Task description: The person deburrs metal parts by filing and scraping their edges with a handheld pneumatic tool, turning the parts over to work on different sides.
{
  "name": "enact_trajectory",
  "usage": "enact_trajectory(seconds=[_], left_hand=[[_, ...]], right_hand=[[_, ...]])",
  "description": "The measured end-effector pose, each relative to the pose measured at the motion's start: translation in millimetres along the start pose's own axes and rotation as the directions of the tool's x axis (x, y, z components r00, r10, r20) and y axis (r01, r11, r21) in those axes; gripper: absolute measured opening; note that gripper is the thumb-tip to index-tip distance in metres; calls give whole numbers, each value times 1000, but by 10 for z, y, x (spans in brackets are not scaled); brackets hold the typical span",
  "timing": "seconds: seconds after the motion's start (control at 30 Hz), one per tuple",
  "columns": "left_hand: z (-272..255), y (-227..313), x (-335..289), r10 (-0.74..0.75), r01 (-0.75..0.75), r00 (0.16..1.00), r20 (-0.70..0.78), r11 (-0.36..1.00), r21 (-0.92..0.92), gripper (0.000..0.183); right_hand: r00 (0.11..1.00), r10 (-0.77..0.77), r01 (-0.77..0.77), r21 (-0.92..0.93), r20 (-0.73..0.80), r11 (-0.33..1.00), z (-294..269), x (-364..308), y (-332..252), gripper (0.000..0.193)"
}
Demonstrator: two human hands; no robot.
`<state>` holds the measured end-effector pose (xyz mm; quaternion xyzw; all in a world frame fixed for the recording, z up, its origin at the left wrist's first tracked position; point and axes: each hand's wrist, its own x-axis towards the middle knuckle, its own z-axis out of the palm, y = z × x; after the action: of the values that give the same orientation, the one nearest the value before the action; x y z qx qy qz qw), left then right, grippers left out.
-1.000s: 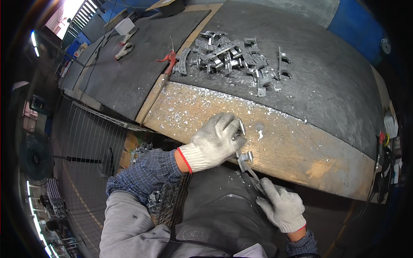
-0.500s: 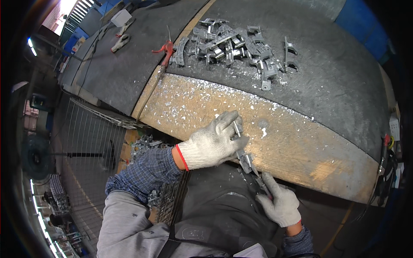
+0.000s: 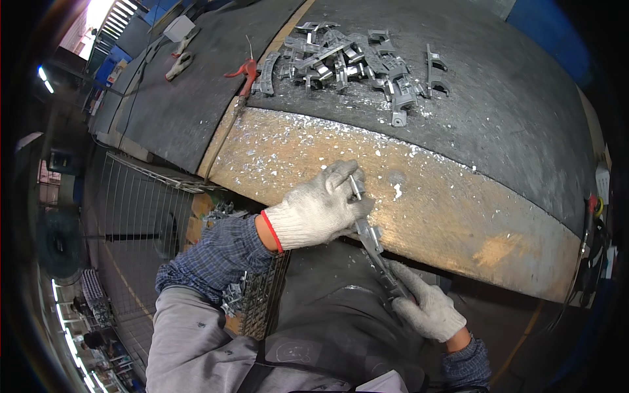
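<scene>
Cast-metal bracket (image 3: 368, 237) is clasped in the gloved fingers of the left hand (image 3: 321, 206), slanting across the near edge of the counter (image 3: 472, 226), with its lower end pointing to 5 o'clock. Between 4 and 5 o'clock from that hand, the fingers of the right hand (image 3: 429, 306) are wrapped round a slim, dark hand tool (image 3: 388, 276); whether file or scraper, I cannot tell. Its tip meets or nearly meets the bracket.

Should the tool skate off the metal, it could run toward 11 o'clock into the left fingers, where knitted gloves would probably stop little. A weak pinch might let the overhanging bracket twist or drop onto the dark apron (image 3: 327, 308) at 6 o'clock.

Bright metal flakes (image 3: 398, 190) litter the wood from 11 to 2 o'clock; grit beneath the bracket could make it skid. Farther out at 11 o'clock lies a red air blow gun (image 3: 247, 71); triggered carelessly, it could fling flakes about. Toward 12 o'clock, the tangled bracket heap (image 3: 327, 57) could snag or slide if one piece were yanked.
</scene>
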<state>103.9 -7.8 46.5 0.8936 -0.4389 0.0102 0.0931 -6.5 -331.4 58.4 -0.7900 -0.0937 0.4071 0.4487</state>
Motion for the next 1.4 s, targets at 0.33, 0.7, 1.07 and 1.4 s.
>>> enact_trajectory(seconds=[0.33,0.7,1.07,1.4], left_hand=[[-15,13,19,-8,7,999,-34,1000,-27,54],[-18,24,9,-40,40,999,25,999,0,56],[-5,35,5,-35,35,999,-10,999,-9,60],[-32,34,15,-38,38,999,-4,999,7,60]], right_hand=[[985,168,-169,40,29,985,40,-95,22,83],[999,35,-37,-95,-28,995,56,-100,33,82],[999,-32,30,273,3,962,155,25,358,77],[984,110,-160,442,137,883,139,-26,158,76]])
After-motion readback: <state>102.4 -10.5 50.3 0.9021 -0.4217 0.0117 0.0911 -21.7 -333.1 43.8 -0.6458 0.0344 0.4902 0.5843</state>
